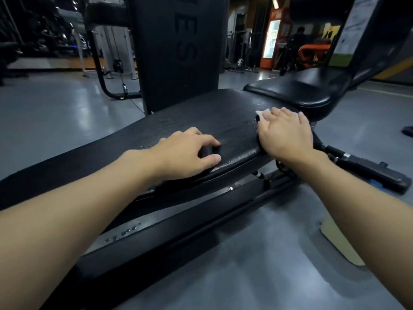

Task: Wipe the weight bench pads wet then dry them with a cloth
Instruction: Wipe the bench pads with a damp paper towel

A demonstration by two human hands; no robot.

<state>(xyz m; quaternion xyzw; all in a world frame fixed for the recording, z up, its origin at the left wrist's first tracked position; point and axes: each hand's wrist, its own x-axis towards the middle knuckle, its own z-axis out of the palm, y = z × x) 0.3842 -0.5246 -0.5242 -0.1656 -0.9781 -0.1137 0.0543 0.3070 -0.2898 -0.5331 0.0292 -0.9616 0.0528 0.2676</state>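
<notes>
The long black back pad [201, 121] of the weight bench runs from lower left to upper right, with wet droplets on its near half. Beyond its far end lies the smaller black seat pad [290, 86]. My left hand [185, 155] rests on the pad's near edge, fingers spread and curled, holding nothing. My right hand [286, 133] lies flat near the pad's right end, pressing down a white cloth [260, 114]. Only a small corner of the cloth shows past my fingers.
The bench's black steel frame [201, 222] and an adjustment lever [366, 166] lie below the pads. A tall black upright pad [178, 48] stands behind. A pale box [339, 240] sits on the grey floor at right. A person sits far back by orange equipment.
</notes>
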